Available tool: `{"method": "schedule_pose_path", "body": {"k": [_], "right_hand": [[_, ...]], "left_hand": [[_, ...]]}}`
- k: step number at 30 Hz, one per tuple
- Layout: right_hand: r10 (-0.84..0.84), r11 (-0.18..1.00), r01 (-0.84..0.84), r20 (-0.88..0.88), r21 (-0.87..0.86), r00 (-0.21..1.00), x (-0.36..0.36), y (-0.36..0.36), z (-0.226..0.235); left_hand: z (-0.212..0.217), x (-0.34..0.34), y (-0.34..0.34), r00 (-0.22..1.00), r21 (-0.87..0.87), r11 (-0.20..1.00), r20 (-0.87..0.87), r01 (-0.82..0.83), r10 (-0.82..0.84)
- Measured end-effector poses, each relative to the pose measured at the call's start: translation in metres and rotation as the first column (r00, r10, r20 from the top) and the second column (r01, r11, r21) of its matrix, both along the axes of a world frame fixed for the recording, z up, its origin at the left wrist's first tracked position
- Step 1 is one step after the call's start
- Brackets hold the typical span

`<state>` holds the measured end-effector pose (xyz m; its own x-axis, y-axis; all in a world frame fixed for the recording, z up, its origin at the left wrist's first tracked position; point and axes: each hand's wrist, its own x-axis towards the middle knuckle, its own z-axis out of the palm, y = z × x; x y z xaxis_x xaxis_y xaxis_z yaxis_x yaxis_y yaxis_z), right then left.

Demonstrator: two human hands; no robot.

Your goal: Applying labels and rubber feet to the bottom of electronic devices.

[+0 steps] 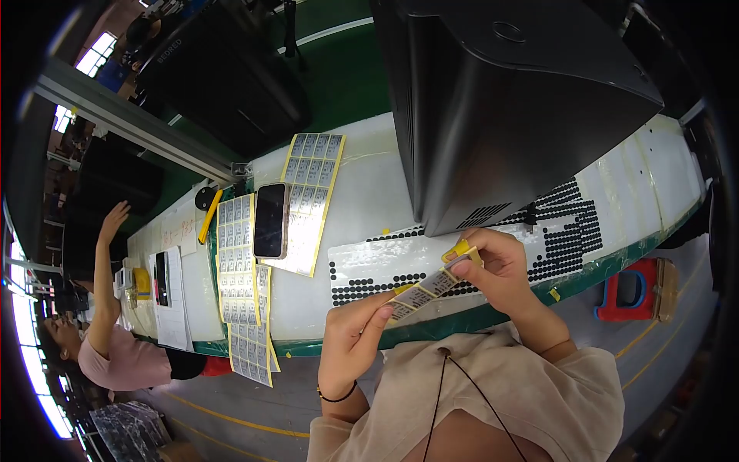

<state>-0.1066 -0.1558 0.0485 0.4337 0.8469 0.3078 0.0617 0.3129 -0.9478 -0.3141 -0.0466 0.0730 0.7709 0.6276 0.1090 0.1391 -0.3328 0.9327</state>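
You are holding a short label strip in the air above the near edge of the counter, your left hand pinching its lower end and your right hand pinching its upper end beside a yellow backing tab. Because you are stretching the strip between two pinches, it is probably at risk of curling and sticking to itself or to your fingers, or of tearing. You are also working close to the black box and the phone lying on the label sheets, so a dropped label could be landing on the wrong surface.
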Motion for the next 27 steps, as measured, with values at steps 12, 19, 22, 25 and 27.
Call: {"method": "schedule_pose_path", "body": {"k": [12, 19, 22, 25, 27], "right_hand": [[0.010, 0.986, 0.010, -0.115, 0.165, 0.993, -0.009, 0.001, -0.013], [-0.348, 0.938, 0.248, 0.650, 0.244, 0.676, 0.012, 0.001, -0.005], [-0.425, 0.902, 0.302, 0.763, 0.310, 0.488, 0.015, -0.002, -0.002], [-0.466, 0.878, 0.313, 0.792, 0.361, 0.395, 0.017, -0.003, -0.004], [-0.497, 0.860, 0.330, 0.787, 0.390, 0.366, 0.018, -0.003, -0.009]], "left_hand": [[-0.016, 0.027, -0.007, 0.960, -0.371, 0.922, 0.279, 0.107, 0.000], [-0.019, 0.022, -0.002, 0.995, -0.192, 0.977, -0.032, 0.089, -0.097], [-0.014, 0.023, 0.001, 0.994, -0.112, 0.987, 0.011, 0.113, -0.112], [-0.011, 0.027, 0.003, 0.994, -0.256, 0.963, -0.037, 0.088, -0.101], [-0.014, 0.029, 0.004, 0.995, -0.324, 0.943, -0.032, 0.082, -0.097]]}}
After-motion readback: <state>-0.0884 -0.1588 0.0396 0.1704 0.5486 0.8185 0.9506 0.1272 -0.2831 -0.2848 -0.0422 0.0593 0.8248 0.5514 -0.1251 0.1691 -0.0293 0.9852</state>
